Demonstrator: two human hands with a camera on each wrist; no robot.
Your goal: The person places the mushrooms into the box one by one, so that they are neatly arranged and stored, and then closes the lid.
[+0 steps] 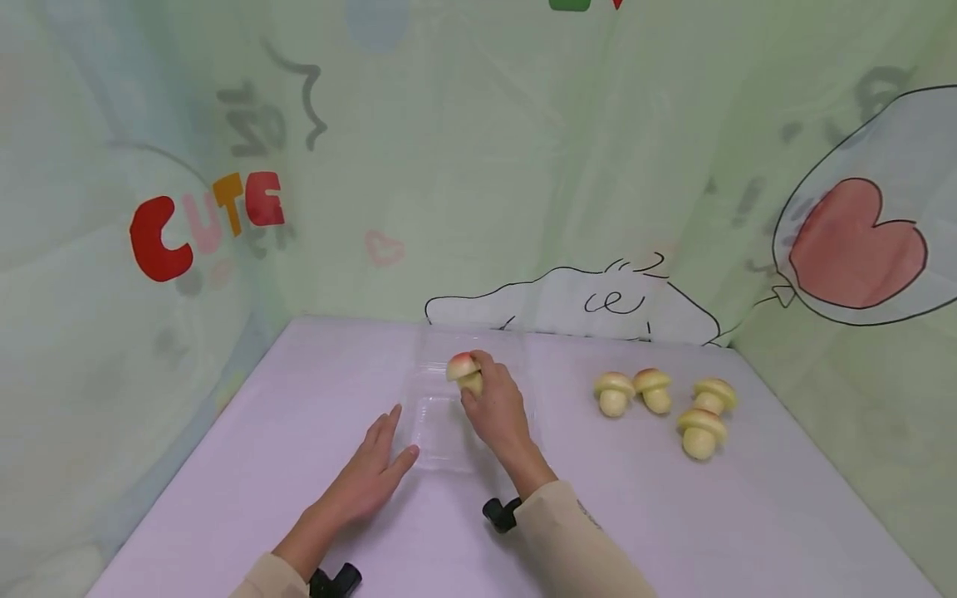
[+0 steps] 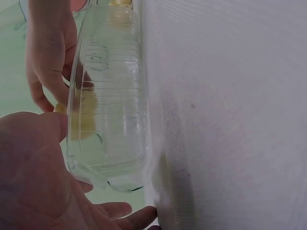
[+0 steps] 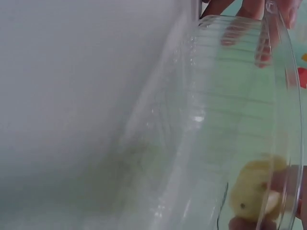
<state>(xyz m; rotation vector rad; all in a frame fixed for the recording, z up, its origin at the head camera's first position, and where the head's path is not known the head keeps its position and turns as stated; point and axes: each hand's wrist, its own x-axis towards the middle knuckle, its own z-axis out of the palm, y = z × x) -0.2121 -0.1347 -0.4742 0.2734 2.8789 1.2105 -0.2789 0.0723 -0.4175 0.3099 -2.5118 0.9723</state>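
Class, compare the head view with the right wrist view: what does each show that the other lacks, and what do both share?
Only the head view: four loose mushrooms, beige sleeves, a balloon drawing.
Only the right wrist view: a dark spot on the held mushroom, and fingers of the left hand seen through the clear container.
Both: the container, the table, parts of the left hand, and the right hand gripping that mushroom.

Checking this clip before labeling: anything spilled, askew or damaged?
Nothing stands out. The clear box sits flat on the table, and the right hand holds one mushroom at it. Four other mushrooms stand caps up to the right, no damage visible; fine cracks in the box would be hard to see.
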